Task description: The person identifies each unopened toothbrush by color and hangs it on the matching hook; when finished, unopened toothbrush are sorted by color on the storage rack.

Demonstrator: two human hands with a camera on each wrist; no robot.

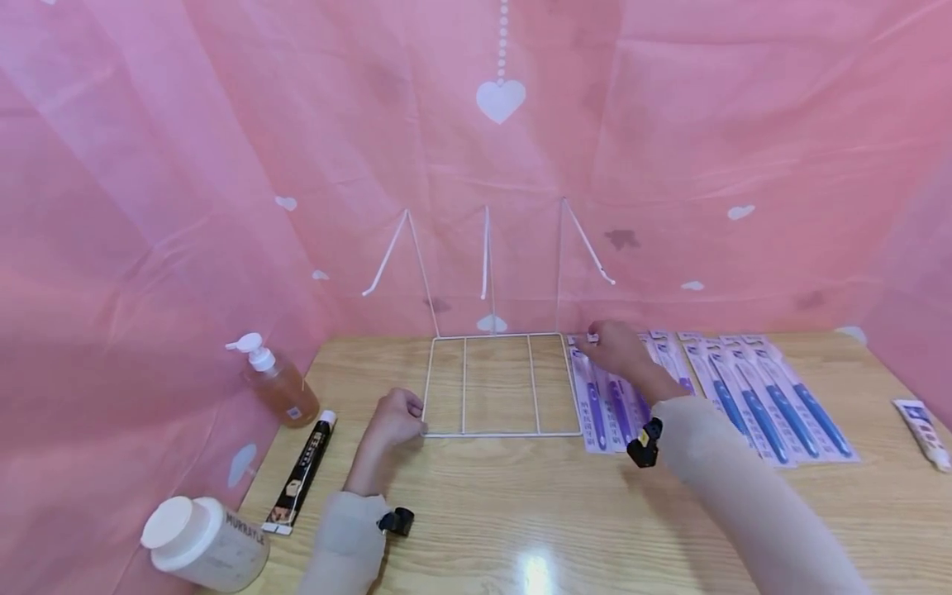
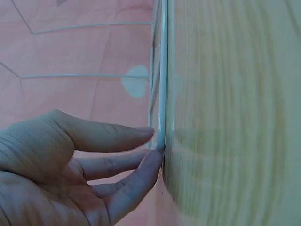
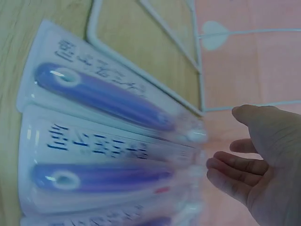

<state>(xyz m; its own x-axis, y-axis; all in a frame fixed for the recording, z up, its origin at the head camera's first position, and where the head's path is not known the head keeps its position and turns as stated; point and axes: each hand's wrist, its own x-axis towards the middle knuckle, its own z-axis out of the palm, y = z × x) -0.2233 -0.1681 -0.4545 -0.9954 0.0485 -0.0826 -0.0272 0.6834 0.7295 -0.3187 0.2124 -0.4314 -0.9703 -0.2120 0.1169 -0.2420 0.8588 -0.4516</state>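
A white wire display rack (image 1: 500, 434) stands on the wooden table, with several prongs rising at its back. At its front left corner, my left hand (image 1: 395, 416) pinches the wire, thumb and fingertips meeting it in the left wrist view. My right hand (image 1: 619, 347) is beside the back right corner of the rack, over the top ends of packaged purple toothbrushes (image 1: 595, 413). Nothing is between its loosely bent fingers (image 3: 235, 167) in the right wrist view. Packaged blue toothbrushes (image 1: 781, 413) lie further right. My right forearm hides some packs.
On the left are a pump bottle (image 1: 283, 392) of amber liquid, a black toothpaste tube (image 1: 301, 475) and a white lidded jar (image 1: 211, 545). A small white tube (image 1: 922, 434) lies at the far right. A pink curtain (image 1: 669, 165) hangs behind and beside the table.
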